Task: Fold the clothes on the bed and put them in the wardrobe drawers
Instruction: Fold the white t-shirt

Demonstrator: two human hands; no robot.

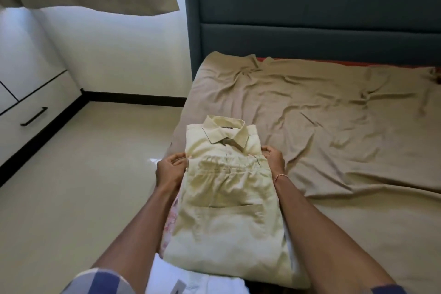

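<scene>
views: one, head-worn, wide-angle | facing: forward and down, along both forearms | range: close on fingers (179, 162) of left hand (170, 172) and right hand (275, 159), gripping folded clothes (226, 210) | beyond fingers: bed (334, 126), headboard (310, 7) | left of fingers: floor (83, 174), farther off wardrobe drawers (31, 114)

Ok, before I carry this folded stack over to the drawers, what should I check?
1. Left hand grip on the stack: ok, fingers curl round its edge.
2. Right hand grip: ok, pinching the opposite edge.
3. Shirt folded, collar flat: ok.
4. Pink garment tucked in: not ok, pokes out on the left side.
5. Drawer open: not ok, shut.
6. Stack lifted clear of bed: cannot tell.
</scene>
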